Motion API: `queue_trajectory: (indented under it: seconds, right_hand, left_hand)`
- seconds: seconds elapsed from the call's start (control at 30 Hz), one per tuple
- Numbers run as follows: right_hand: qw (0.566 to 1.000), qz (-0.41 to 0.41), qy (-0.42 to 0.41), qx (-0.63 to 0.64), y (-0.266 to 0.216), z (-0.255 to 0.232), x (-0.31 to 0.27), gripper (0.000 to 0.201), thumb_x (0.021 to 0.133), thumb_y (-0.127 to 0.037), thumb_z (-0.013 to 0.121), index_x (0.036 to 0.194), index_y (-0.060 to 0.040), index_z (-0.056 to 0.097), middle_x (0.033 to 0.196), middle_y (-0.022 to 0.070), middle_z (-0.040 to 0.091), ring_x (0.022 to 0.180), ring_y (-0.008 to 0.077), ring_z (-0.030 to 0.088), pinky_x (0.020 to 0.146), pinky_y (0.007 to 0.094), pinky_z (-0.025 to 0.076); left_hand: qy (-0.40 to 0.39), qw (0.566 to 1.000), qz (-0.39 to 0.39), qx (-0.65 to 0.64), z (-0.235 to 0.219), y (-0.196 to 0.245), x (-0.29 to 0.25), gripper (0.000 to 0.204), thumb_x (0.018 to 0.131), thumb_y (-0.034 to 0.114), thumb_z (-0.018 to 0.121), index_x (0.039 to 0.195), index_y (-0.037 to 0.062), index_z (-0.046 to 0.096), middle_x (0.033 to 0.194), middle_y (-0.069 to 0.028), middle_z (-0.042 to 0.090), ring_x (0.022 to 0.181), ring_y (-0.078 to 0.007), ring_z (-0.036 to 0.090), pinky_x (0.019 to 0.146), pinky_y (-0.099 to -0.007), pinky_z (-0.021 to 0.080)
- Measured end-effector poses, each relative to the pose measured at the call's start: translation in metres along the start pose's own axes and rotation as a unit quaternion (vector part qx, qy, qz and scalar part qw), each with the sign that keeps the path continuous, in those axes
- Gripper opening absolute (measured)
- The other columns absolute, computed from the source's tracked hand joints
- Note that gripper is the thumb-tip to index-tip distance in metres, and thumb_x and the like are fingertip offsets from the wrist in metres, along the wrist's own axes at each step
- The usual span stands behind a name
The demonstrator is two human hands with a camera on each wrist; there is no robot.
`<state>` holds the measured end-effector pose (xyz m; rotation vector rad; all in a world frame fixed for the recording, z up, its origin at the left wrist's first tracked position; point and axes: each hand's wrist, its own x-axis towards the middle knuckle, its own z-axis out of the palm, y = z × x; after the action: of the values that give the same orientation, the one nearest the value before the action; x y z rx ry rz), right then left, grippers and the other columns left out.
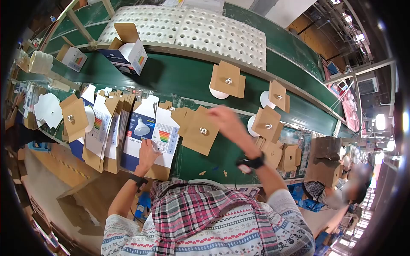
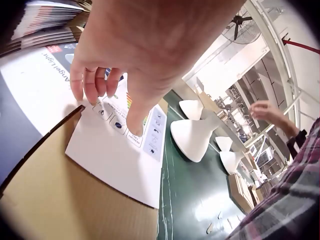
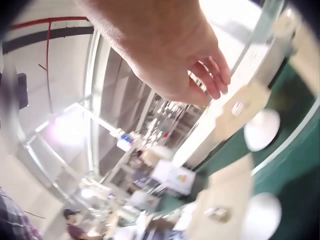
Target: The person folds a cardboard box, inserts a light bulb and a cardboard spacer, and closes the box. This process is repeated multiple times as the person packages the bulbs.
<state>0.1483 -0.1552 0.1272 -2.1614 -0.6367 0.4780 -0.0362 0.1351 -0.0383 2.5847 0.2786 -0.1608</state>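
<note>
My left hand rests on a flattened, printed lamp carton. The left wrist view shows bent fingertips near the fold between its blue and white panels, and the thumb on the white panel. My right hand, blurred, is raised with loosely curled fingers beside a brown cardboard insert. A metal lamp base pokes through this insert. In the right wrist view nothing shows between the right hand's fingers. Other white lamps with cardboard inserts stand to the right.
Flattened cartons stand in a row at the left, with another lamp insert against them. An open box holding a white lamp stands on the green belt. White foam trays lie behind the rail. Brown inserts lie at the right.
</note>
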Motion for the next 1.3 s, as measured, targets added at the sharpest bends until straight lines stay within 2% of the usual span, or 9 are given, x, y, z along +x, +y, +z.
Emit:
queue_trajectory:
  seconds: [0.07,0.13,0.33,0.47,0.6,0.77,1.03,1.17,1.3]
  right_hand:
    - [0.984,-0.179,-0.023,-0.003,0.026,0.085,0.041,0.028,0.086,-0.020,0.052,0.105,-0.0002,0.056,0.109,0.0151,0.053,0.104,0.0310,0.050,0.089,0.0398,0.042]
    - [0.974,-0.215,-0.031,-0.064,0.024,0.145,0.079,0.025,0.083,-0.012,0.053,0.103,0.0042,0.053,0.111,0.0170,0.052,0.107,0.0318,0.048,0.089,0.0402,0.041]
    - [0.972,-0.075,-0.046,-0.218,0.037,0.215,0.145,0.019,0.069,0.002,0.053,0.088,0.0047,0.052,0.092,0.0221,0.053,0.091,0.0345,0.052,0.079,0.0422,0.045]
    - [0.951,-0.122,0.034,-0.284,0.048,0.211,0.146,0.040,0.062,-0.013,0.072,0.091,0.0036,0.050,0.087,0.0218,0.057,0.091,0.0345,0.056,0.074,0.0427,0.047]
    - [0.986,-0.004,-0.125,-0.109,0.034,0.185,0.155,0.037,0.060,-0.019,0.073,0.087,0.0009,0.058,0.090,0.0198,0.059,0.095,0.0357,0.056,0.079,0.0431,0.048]
    - [0.964,-0.070,-0.212,-0.145,0.032,0.168,0.162,0.036,0.064,-0.024,0.071,0.090,-0.0004,0.062,0.094,0.0165,0.061,0.095,0.0331,0.057,0.078,0.0415,0.047]
    - [0.916,-0.062,-0.341,0.204,0.018,0.084,0.139,0.020,0.084,-0.017,0.060,0.094,-0.0015,0.063,0.085,0.0022,0.062,0.080,0.0093,0.055,0.075,0.0245,0.043]
    - [0.897,-0.066,-0.308,0.310,-0.002,0.088,0.127,0.016,0.086,-0.015,0.058,0.091,-0.0010,0.064,0.082,-0.0025,0.060,0.078,0.0043,0.051,0.074,0.0221,0.042]
    - [0.926,-0.164,-0.279,0.196,-0.015,0.122,0.134,0.017,0.083,-0.008,0.058,0.098,-0.0036,0.066,0.086,0.0058,0.065,0.080,0.0132,0.058,0.073,0.0269,0.046]
  left_hand:
    - [-0.003,1.000,-0.016,-0.006,-0.001,0.002,0.002,0.059,0.053,0.014,0.084,0.095,0.0016,0.044,0.095,-0.0175,0.047,0.088,-0.0376,0.052,0.070,-0.0440,0.046]
    - [0.016,1.000,-0.008,-0.014,0.004,-0.001,0.000,0.060,0.052,0.014,0.085,0.095,0.0028,0.044,0.094,-0.0156,0.047,0.087,-0.0362,0.052,0.068,-0.0439,0.045]
    - [0.022,0.999,-0.018,-0.039,0.008,-0.005,-0.001,0.062,0.051,0.015,0.085,0.096,0.0050,0.044,0.093,-0.0124,0.046,0.086,-0.0329,0.051,0.064,-0.0424,0.043]
    - [0.018,0.998,-0.034,-0.046,0.010,-0.006,-0.002,0.063,0.050,0.016,0.085,0.097,0.0053,0.044,0.094,-0.0119,0.046,0.087,-0.0316,0.051,0.065,-0.0418,0.042]
    - [0.035,0.998,-0.021,-0.056,0.006,-0.001,-0.003,0.062,0.050,0.012,0.085,0.096,0.0038,0.044,0.091,-0.0130,0.045,0.084,-0.0331,0.050,0.065,-0.0427,0.042]
    - [0.012,0.995,-0.005,-0.099,0.007,-0.010,-0.008,0.062,0.057,0.013,0.082,0.105,0.0022,0.044,0.098,-0.0139,0.046,0.093,-0.0325,0.049,0.075,-0.0439,0.041]
    - [0.201,0.979,0.036,-0.011,-0.142,0.055,0.010,0.099,0.058,0.023,0.084,0.136,-0.0023,0.028,0.131,-0.0218,0.036,0.121,-0.0377,0.036,0.100,-0.0447,0.031]
    - [0.065,0.994,-0.081,-0.043,-0.192,0.047,0.024,0.090,0.065,0.020,0.080,0.137,0.0041,0.029,0.114,-0.0206,0.055,0.097,-0.0341,0.058,0.081,-0.0381,0.048]
    - [0.028,0.997,-0.063,-0.015,-0.209,0.042,0.013,0.076,0.071,0.012,0.074,0.135,0.0063,0.034,0.106,-0.0210,0.060,0.090,-0.0351,0.060,0.077,-0.0389,0.048]
